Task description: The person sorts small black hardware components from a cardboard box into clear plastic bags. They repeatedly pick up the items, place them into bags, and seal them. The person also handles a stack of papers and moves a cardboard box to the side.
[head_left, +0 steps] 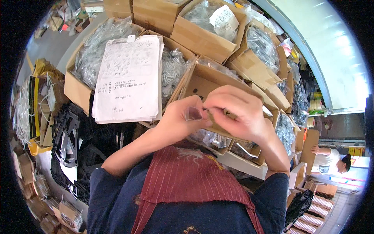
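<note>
My left hand (182, 116) is closed around a small clear plastic bag (193, 113), which shows between thumb and fingers. Close against it, my right hand (237, 111) has its fingertips pinched together at the bag's side. Whatever those fingertips hold is too small to make out. Both hands are over an open cardboard box (218, 76) in front of my chest. A few small dark pieces (199, 92) lie on the bottom of this box, and my hands hide part of it.
A stack of handwritten sheets (126, 82) rests across boxes of bagged metal parts on the left. More cardboard boxes (206, 33) with bagged hardware stand behind and to the right. Black frame-like parts (68, 136) are piled at left. Another person (329, 160) is at far right.
</note>
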